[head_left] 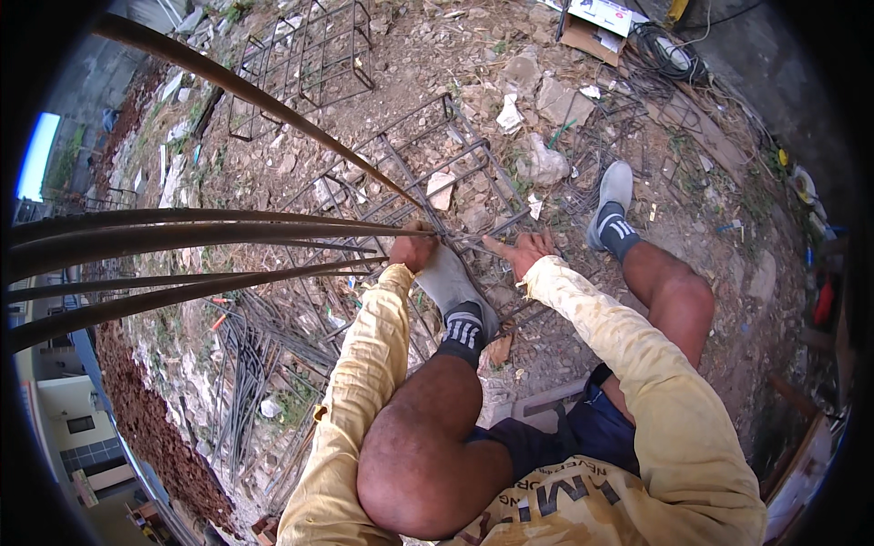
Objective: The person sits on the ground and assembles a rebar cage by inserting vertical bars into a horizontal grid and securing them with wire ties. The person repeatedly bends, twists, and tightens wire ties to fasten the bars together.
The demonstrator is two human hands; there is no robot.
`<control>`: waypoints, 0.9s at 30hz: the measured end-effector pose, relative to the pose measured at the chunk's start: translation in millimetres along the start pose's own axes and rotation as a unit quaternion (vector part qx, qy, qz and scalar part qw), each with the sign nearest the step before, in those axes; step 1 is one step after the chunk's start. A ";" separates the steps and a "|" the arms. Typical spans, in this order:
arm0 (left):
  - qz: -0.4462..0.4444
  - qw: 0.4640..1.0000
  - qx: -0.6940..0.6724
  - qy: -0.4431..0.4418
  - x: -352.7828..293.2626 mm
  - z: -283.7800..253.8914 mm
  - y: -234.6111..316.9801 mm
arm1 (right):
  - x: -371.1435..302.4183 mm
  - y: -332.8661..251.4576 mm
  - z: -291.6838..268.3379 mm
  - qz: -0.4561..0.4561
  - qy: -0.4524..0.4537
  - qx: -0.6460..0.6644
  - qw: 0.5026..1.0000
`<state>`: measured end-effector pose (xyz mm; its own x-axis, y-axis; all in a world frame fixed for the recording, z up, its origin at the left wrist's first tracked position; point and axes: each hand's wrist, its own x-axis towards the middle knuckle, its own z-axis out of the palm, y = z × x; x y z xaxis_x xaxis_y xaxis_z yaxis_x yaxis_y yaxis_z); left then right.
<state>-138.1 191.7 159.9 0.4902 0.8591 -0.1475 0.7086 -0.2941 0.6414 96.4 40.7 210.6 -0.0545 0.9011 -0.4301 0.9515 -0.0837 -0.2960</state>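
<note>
My left hand (414,247) is closed on a steel reinforcing bar (346,231), close to the toe of my left shoe. Several long rusty bars run from there to the left edge of the view. My right hand (530,252) is a little to the right, its index finger stretched toward the bar joint and its other fingers curled. Whatever those fingers hold is too small to make out. Between and beyond both hands lies a cage of tied steel bars (473,166), with my left shoe (443,276) set down against it.
Another bar cage (320,56) lies farther off at the upper left. Loose thin rods (244,378) are heaped at the left. Stones and debris cover the ground. A cardboard box (592,36) and a coil of cable (669,55) sit at the upper right.
</note>
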 end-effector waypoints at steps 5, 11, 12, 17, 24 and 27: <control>0.008 0.999 0.037 0.000 1.5 3.0 -0.8 | 3.3 -4.2 14.8 0.013 0.065 0.040 0.997; -0.015 1.000 -0.016 -0.009 -1.5 1.7 -1.9 | 21.5 7.9 -2.2 -0.032 -0.048 0.089 0.994; -0.015 1.000 -0.019 -0.011 -2.1 1.3 -1.7 | 23.6 9.5 -2.5 -0.034 -0.047 0.088 0.994; -0.022 0.999 0.010 -0.038 1.9 -0.4 0.2 | 33.5 12.5 -11.2 -0.091 -0.029 0.046 0.994; 0.002 0.994 0.045 -0.098 1.6 -10.1 15.8 | 8.9 11.0 -44.0 0.088 -0.327 0.544 0.768; 0.031 0.993 0.013 -0.110 1.7 -7.0 4.9 | 12.0 16.3 -29.5 0.038 -0.267 0.401 0.876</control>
<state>-137.3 194.7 168.0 0.6300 0.7275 -0.2719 0.6856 -0.3564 0.6348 120.2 62.7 225.8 -0.3378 0.5698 -0.7491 0.4527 -0.5995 -0.6601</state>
